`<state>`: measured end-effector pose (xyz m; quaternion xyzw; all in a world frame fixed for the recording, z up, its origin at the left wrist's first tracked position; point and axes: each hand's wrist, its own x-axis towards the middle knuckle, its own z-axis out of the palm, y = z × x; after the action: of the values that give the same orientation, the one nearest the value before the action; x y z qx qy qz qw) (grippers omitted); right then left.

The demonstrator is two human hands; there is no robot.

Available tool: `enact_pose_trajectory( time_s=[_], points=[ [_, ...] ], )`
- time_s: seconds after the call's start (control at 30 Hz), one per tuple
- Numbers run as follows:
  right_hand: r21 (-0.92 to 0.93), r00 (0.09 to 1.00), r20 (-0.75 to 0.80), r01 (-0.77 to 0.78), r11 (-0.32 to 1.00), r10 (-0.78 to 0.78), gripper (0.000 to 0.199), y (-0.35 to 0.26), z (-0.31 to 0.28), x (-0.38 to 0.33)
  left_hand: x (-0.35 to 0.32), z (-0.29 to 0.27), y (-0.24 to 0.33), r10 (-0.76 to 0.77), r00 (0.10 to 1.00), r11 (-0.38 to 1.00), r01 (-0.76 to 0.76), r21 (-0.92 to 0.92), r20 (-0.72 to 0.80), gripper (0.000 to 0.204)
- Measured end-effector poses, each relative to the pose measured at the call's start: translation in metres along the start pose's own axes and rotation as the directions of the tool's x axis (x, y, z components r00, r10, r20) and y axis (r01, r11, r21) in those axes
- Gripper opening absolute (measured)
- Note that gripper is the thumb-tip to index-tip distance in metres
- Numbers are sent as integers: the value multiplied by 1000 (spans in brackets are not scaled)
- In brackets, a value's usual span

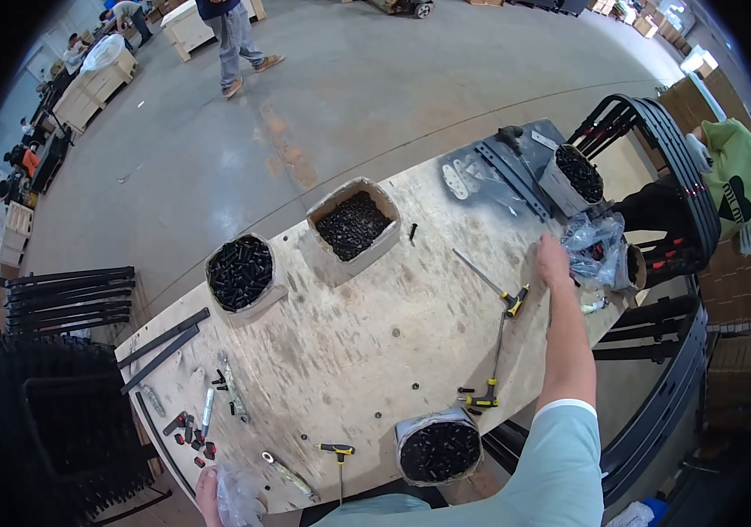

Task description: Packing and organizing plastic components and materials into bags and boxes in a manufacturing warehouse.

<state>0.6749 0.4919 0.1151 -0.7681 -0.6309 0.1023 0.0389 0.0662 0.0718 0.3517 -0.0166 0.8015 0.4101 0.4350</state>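
Down at the near edge of the plywood table (349, 351), the left hand (208, 494) pinches a crumpled clear plastic bag (239, 499), fingers closed on its top. Just ahead of that hand lie small red-and-black caps (193, 439) and a few metal brackets (228, 386); a yellow-handled T-wrench (339, 457) rests a little to its right. Further right, the right hand (553, 261) is stretched far out, fingers spread and not gripping, its fingertips at or just short of a second clear bag (599, 250) of small parts beside a carton of black bolts (576, 178). I'd judge the reach is best finished by closing on the bag's bunched neck rather than its thin side, so nothing spills. Another T-wrench (513, 303) lies just left of that forearm.
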Motion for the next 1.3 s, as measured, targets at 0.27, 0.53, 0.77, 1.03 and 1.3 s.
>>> enact_pose_trajectory(
  time_s=[0.27,0.53,0.77,1.03,1.3],
  points=[
    [156,917,-16,-393,906,400,27,-12,23,1,-11,8,-8,47,998,987,-39,-157,51,43],
    [829,982,89,-167,533,168,25,-52,54,48,-19,20,-8,347,921,881,-385,276,176,30],
    [563,974,-226,158,811,-32,24,-167,88,39,33,-32,-59,174,969,984,-166,-60,177,32],
    [132,902,129,397,908,-413,30,-277,47,76,42,-63,-86,-10,1000,998,10,-60,-10,41],
    [348,910,54,370,862,-412,31,-315,18,78,-42,14,-17,127,983,984,-142,-109,-132,41]
  ],
)
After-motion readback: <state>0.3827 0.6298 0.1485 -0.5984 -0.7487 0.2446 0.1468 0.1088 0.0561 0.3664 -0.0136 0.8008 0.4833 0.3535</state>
